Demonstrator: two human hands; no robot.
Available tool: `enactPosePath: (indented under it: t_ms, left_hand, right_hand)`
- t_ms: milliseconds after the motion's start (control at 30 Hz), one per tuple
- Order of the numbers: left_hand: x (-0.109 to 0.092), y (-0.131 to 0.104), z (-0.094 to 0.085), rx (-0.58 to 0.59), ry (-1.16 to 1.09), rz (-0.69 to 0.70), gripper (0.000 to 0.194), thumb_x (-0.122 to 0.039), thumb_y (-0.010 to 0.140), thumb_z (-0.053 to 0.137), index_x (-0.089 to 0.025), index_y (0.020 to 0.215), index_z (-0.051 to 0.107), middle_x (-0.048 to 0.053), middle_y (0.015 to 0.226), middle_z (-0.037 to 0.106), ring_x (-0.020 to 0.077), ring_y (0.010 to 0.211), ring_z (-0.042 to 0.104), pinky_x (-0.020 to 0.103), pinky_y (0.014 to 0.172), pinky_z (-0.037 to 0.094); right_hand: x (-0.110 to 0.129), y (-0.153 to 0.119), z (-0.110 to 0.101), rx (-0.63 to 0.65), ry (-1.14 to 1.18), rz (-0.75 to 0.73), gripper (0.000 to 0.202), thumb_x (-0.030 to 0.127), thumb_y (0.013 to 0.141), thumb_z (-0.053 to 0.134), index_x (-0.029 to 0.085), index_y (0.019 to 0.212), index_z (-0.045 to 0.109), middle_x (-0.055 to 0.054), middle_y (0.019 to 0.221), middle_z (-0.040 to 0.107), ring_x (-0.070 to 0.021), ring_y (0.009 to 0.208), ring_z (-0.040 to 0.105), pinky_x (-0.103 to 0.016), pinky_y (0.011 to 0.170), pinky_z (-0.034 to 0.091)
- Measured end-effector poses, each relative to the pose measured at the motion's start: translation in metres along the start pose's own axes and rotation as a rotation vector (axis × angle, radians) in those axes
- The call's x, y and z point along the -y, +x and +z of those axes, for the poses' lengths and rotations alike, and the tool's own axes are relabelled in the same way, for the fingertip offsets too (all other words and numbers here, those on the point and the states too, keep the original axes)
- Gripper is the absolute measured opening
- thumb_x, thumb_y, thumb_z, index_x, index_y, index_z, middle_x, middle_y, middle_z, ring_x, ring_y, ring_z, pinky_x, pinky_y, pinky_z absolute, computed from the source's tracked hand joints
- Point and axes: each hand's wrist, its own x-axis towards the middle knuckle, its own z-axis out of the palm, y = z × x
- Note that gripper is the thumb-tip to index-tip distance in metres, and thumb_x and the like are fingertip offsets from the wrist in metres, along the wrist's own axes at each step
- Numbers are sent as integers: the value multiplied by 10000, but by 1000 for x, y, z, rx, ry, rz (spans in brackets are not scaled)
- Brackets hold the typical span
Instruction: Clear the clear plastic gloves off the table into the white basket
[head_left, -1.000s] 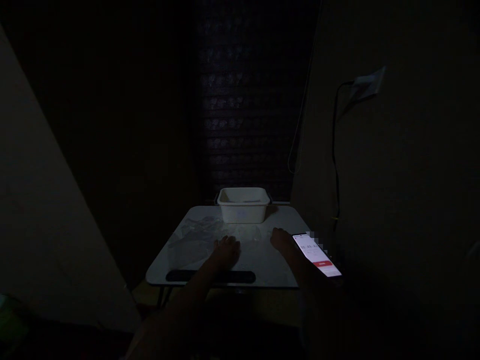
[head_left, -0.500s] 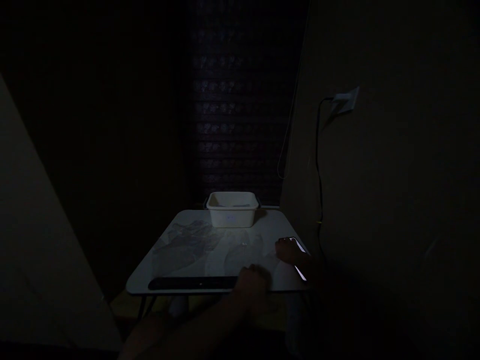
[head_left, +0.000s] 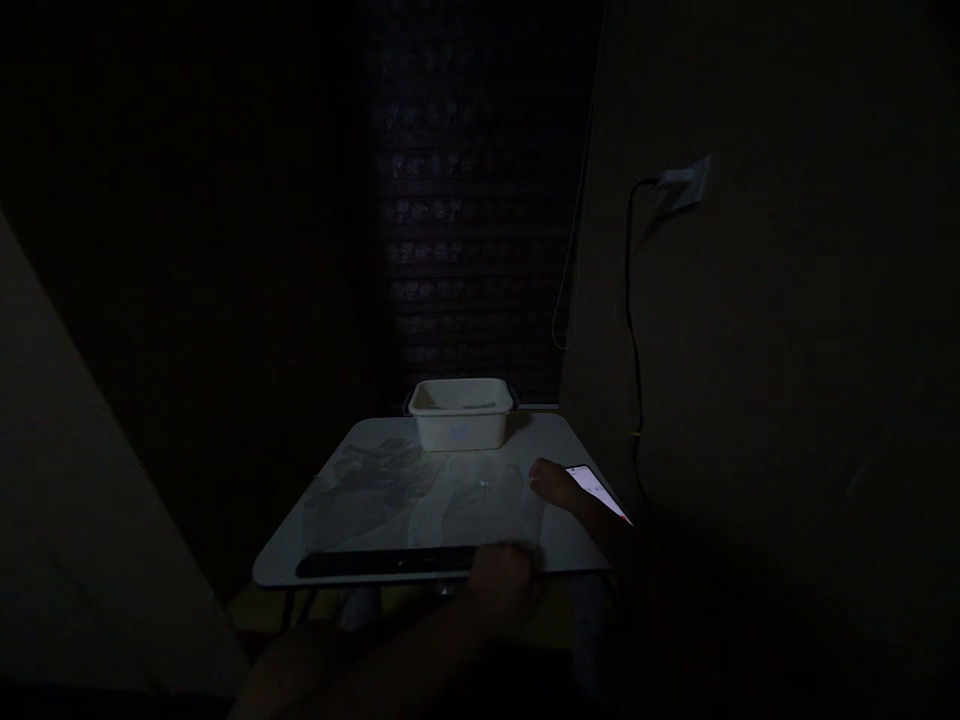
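The scene is very dark. My left hand is curled closed at the front edge of the white folding table, by the right end of a dark slot. What lies inside its fingers is hidden. Farther back, my right hand is closed above the table's right side, its fingertips near a thin clear plastic sheet or bag; I cannot make out what they pinch. Just right of that hand lies a phone with a lit screen. More clear plastic lies flat on the left.
A white plastic tub with dark side handles stands at the table's back, something pale inside. Behind it hangs a dark blind with a loop cord. On the right wall a cable runs down from a socket.
My right hand has moved a little left and back, uncovering more of the phone's screen. My left hand has shifted slightly down. The view has tilted slightly.
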Motion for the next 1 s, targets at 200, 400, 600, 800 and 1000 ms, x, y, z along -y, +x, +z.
enactPosePath:
  t_ms: [200,400,600,800,1000]
  left_hand:
    - [-2,-5,5,2,-55,14,253,-291,693,310,-204,831,502,53,812,568,190,709,524,288,556,401]
    - [2,-15,10,-62,-3,100,289,-323,696,297,-175,761,537,69,750,569,194,668,520,289,522,392]
    - [20,-23,3,-62,18,-35,357,-347,729,230,-181,718,545,61,695,576,186,631,530,295,534,387]
    - [53,-12,-6,-43,45,-179,332,-305,728,242,-151,760,534,85,736,567,192,672,525,292,555,386]
    - [63,4,5,-115,58,29,307,-304,732,257,-142,853,488,98,863,527,207,803,472,337,635,370]
  right_hand:
    - [8,8,3,-8,182,51,230,170,632,386,160,841,479,-7,737,554,-78,569,501,-158,450,334]
    - [32,14,8,-13,286,41,181,171,634,419,179,791,510,-7,788,554,-95,657,503,-161,506,345]
    - [56,14,17,85,389,7,217,271,719,344,145,819,491,-26,701,572,-75,524,509,-153,445,345]
    - [52,14,14,164,405,27,281,255,768,223,124,842,459,-54,717,569,-51,438,496,-145,397,343]
    - [32,13,13,154,294,7,222,170,719,303,123,793,507,-69,729,573,-88,531,519,-178,464,357]
